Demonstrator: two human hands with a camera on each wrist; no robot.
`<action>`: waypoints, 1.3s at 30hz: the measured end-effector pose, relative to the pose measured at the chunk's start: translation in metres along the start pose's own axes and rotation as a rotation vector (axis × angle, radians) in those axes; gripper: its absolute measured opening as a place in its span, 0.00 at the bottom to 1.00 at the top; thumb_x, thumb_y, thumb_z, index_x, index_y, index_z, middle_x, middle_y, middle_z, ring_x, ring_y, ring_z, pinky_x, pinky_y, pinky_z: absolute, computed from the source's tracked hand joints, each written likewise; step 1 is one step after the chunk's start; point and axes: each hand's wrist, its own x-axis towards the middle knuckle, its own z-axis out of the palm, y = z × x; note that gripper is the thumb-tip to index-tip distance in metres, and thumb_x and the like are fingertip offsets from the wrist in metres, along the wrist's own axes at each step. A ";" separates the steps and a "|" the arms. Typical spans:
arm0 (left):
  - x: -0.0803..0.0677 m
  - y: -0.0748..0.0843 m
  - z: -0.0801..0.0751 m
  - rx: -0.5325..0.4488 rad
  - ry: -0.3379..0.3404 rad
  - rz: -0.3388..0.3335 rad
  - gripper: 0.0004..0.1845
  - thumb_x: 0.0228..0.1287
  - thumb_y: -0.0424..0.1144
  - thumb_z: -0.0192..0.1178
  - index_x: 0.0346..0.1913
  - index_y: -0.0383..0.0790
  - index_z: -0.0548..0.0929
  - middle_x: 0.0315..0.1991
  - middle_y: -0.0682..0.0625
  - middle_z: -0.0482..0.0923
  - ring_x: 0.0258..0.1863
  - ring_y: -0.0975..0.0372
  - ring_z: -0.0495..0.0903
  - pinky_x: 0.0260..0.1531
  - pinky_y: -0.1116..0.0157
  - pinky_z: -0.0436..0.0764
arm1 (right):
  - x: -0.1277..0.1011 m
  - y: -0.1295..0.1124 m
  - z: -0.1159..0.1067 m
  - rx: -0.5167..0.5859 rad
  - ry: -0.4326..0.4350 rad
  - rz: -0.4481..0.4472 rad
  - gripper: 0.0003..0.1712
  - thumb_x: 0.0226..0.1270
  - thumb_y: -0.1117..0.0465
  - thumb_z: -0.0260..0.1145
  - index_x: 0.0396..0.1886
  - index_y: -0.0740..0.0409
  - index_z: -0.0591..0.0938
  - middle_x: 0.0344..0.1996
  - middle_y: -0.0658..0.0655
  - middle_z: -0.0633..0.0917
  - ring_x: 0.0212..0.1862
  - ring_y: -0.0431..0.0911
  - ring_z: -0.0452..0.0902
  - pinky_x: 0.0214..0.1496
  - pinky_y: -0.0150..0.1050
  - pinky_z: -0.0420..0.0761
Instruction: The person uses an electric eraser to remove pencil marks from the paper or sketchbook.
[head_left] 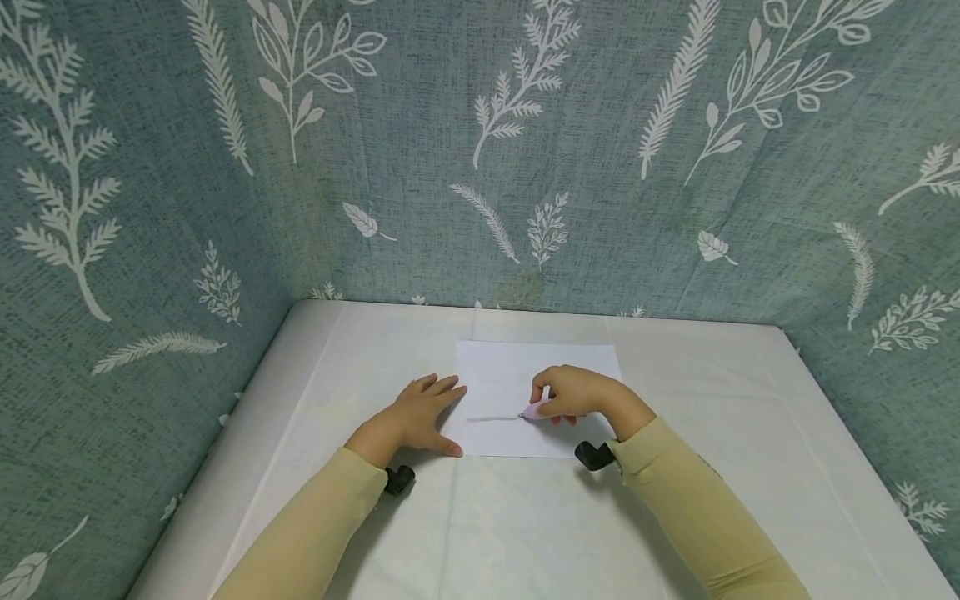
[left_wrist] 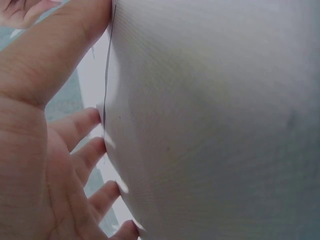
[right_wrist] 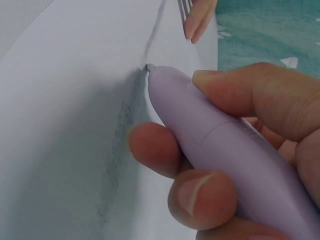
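Note:
A white sheet of paper (head_left: 517, 371) lies on the white table (head_left: 525, 517). My right hand (head_left: 573, 393) grips a lilac pen (head_left: 534, 410) whose tip touches the paper at the end of a grey drawn line (head_left: 491, 418). In the right wrist view the pen (right_wrist: 225, 150) is pinched between thumb and fingers, with its tip on the sheet (right_wrist: 60, 100). My left hand (head_left: 420, 412) lies flat with fingers spread on the paper's left edge. The left wrist view shows those fingers (left_wrist: 85, 155) pressing on the sheet's edge (left_wrist: 106, 90).
Teal cloth walls with white leaf prints (head_left: 480, 150) close in the table at the back and on both sides. The table's left edge (head_left: 225, 467) slopes down beside the left wall. Both arms wear tan sleeves (head_left: 690, 508).

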 end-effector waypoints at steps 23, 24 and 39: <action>-0.002 0.000 -0.001 0.009 -0.001 0.008 0.58 0.47 0.66 0.74 0.79 0.47 0.60 0.80 0.47 0.50 0.78 0.43 0.46 0.73 0.42 0.51 | 0.002 -0.004 0.000 -0.009 -0.008 -0.003 0.02 0.70 0.59 0.68 0.39 0.50 0.82 0.22 0.55 0.85 0.19 0.55 0.77 0.22 0.36 0.72; -0.002 0.000 0.000 0.007 0.001 0.009 0.58 0.47 0.66 0.74 0.78 0.47 0.61 0.80 0.47 0.50 0.78 0.43 0.46 0.73 0.42 0.51 | 0.002 -0.004 0.000 -0.008 -0.011 -0.002 0.02 0.70 0.58 0.68 0.39 0.50 0.82 0.22 0.55 0.85 0.18 0.55 0.77 0.22 0.35 0.72; -0.001 0.000 0.000 0.001 0.008 0.017 0.58 0.46 0.66 0.74 0.78 0.47 0.61 0.80 0.47 0.51 0.78 0.43 0.46 0.73 0.42 0.52 | 0.002 -0.004 0.000 -0.010 -0.014 0.007 0.02 0.69 0.59 0.69 0.38 0.49 0.82 0.22 0.55 0.85 0.17 0.52 0.75 0.21 0.35 0.71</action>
